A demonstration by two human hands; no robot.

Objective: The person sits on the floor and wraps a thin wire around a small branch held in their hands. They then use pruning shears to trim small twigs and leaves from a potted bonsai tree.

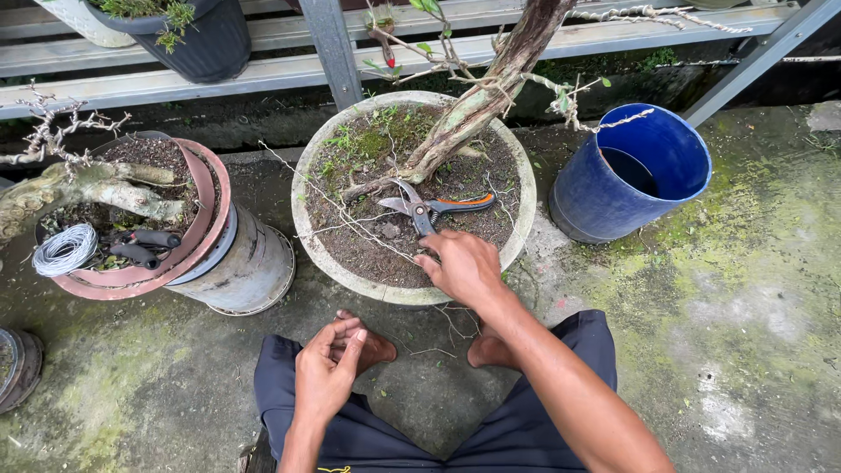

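Note:
A bonsai tree with a leaning pale trunk (477, 96) grows in a round concrete pot (308, 229). Pruning shears (438, 208) with orange and black handles lie on the soil near the trunk base. My right hand (462, 265) rests over the pot's near side, fingers on the soil just below the shears, pinching a thin bare twig (350, 219). My left hand (326, 372) hovers empty above my knees, fingers loosely spread. My bare feet (372, 346) sit on the ground under the pot's edge.
A second bonsai (96, 188) stands at left in a pink pot on an upturned metal bucket (250, 271), with a wire coil (64, 249) and black-handled pliers (144, 245) on its soil. A blue bucket (635, 171) leans at right. Mossy concrete floor, metal shelving behind.

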